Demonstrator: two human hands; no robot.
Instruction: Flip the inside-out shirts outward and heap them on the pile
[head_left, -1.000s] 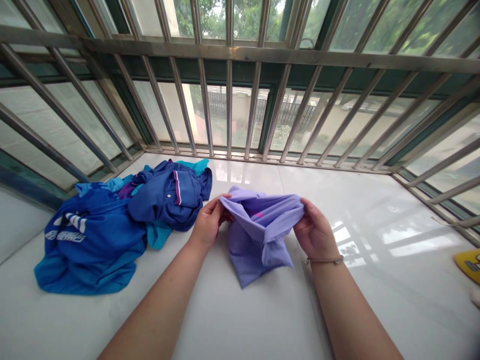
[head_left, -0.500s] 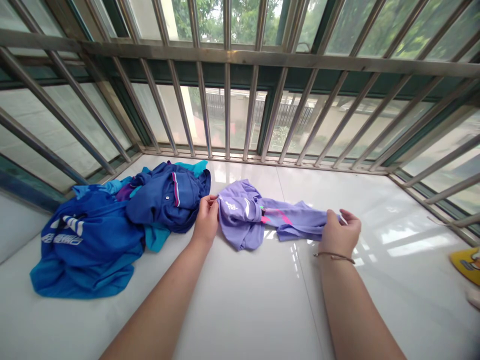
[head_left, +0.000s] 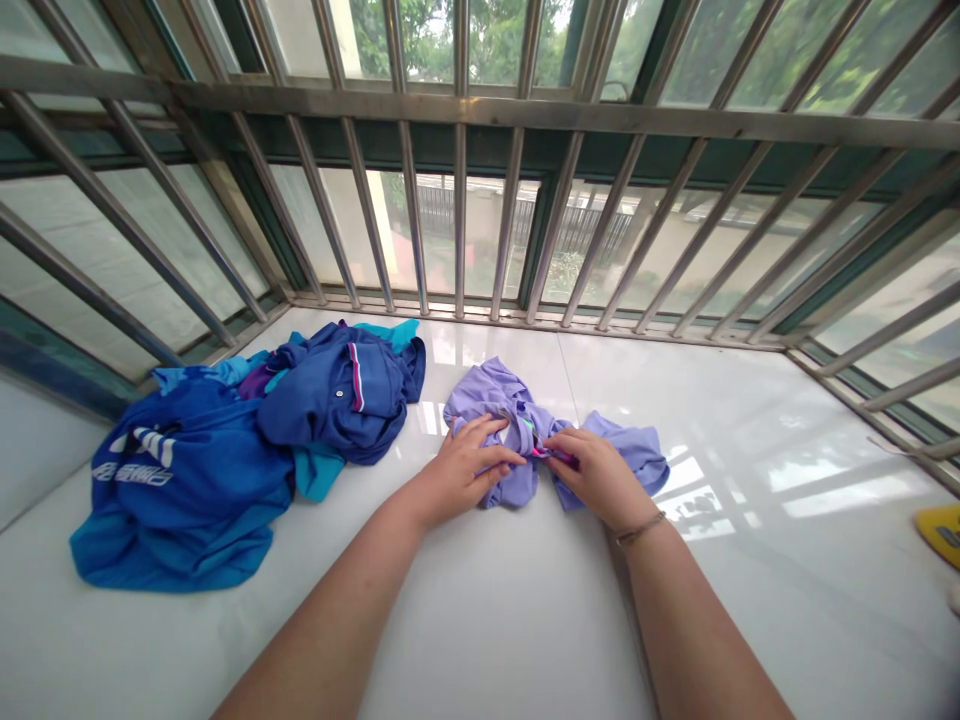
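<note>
A light purple shirt [head_left: 487,385] lies bunched on the glossy white surface, with pink and green accents at its middle. My left hand [head_left: 466,468] is on its left part, with fingers and thumb gathering the fabric. Close by on the right, my right hand [head_left: 596,472] pinches the shirt beside the pink accent. Part of the shirt lies loose beyond my right hand. Both hands cover some of the fabric between them, and the white print seen earlier is mostly hidden.
On the left lies a heap of blue clothes: a bright blue shirt [head_left: 180,470] with white print and a navy garment [head_left: 330,400] with a striped trim. Metal bars [head_left: 460,210] line the window behind. A yellow object [head_left: 941,530] is cut off at the right edge.
My hands have come together at the middle of the shirt; the right one let go of its right end and moved left. The purple fabric is now more bunched.
</note>
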